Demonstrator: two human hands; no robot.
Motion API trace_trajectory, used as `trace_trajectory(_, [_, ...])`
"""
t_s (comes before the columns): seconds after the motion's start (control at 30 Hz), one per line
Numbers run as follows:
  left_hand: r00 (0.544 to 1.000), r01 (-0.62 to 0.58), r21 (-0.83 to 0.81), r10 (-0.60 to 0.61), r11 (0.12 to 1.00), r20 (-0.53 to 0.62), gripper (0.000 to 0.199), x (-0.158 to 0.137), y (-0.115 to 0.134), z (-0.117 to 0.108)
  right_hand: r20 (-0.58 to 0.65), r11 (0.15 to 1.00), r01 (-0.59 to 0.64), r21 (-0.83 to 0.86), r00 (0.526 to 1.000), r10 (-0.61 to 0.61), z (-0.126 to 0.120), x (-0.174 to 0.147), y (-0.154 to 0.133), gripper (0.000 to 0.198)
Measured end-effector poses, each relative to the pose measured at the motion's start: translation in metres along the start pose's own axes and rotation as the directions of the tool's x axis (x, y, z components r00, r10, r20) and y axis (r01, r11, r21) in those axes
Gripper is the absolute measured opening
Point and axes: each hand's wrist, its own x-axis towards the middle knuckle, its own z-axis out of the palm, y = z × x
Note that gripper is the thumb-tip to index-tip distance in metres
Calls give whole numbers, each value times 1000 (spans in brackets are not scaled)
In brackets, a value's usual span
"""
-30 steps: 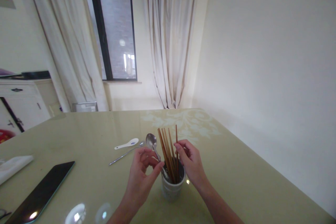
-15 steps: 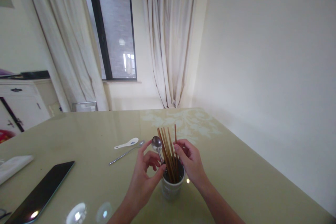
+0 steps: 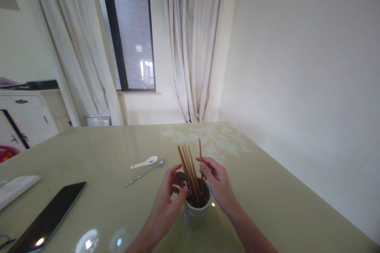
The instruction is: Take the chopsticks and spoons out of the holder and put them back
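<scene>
A light grey cup (image 3: 196, 218) stands on the table with several brown wooden chopsticks (image 3: 190, 168) upright in it, leaning a little left. My right hand (image 3: 219, 180) pinches one chopstick (image 3: 200, 152) at the cup's right side, apart from the bunch. At the left rim, my left hand (image 3: 168, 193) has thumb and fingers closed around a metal spoon (image 3: 180, 178), its dark bowl up and its handle running toward the cup. Where the handle ends is hidden.
Left of the cup lie a white ceramic spoon (image 3: 145, 162) and a long-handled metal spoon (image 3: 145, 173). A black tablet-like device (image 3: 49, 217) and a white object (image 3: 18, 189) rest at the table's left. A wall (image 3: 308, 87) borders the right side.
The metal spoon's bowl has dropped and turned down beside the chopsticks, and my left fingers have closed in around it. The right-hand chopstick has shifted slightly right, away from the bunch.
</scene>
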Motion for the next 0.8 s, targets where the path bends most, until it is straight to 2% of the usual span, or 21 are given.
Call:
trace_trajectory(0.1, [999, 25, -20, -25, 1000, -27, 53, 0, -1, 0, 77, 999, -52, 0, 996, 52, 1, -1, 3, 44])
trace_trajectory(0.2, [997, 39, -13, -40, 999, -61, 53, 0, -2, -1, 103, 997, -69, -19, 992, 71, 0, -2, 3, 43])
trace_trajectory(0.37, [998, 64, -3, -65, 998, -26, 41, 2, -2, -2, 143, 998, -8, -63, 990, 17, -2, -3, 1, 39])
trace_trajectory(0.5, [998, 55, -15, -55, 998, -7, 40, 5, 0, 0, 162, 997, 1, -80, 987, 12, -3, -3, 2, 38])
trace_trajectory(0.57, [998, 55, 21, -55, 998, -22, 43, 8, 0, -4, 150, 996, -21, -90, 988, 34, -3, -4, 4, 39])
trace_trajectory(0.63, [997, 53, 167, -43, 985, -64, 43, 13, -3, -14, 149, 995, -31, -98, 988, 46, -3, -4, 7, 37])
trace_trajectory(0.7, [993, 38, 444, 15, 895, -114, 37, 18, -8, -31, 153, 995, -26, -101, 987, 41, -3, -4, 8, 36])
trace_trajectory(0.77, [987, 13, 741, 109, 671, -116, 29, 23, -15, -51, 145, 995, -16, -100, 989, 31, -3, -4, 10, 38])
trace_trajectory(0.8, [988, 33, 836, 111, 548, -112, 30, 25, -18, -61, 139, 995, -14, -95, 990, 27, -3, -4, 11, 40])
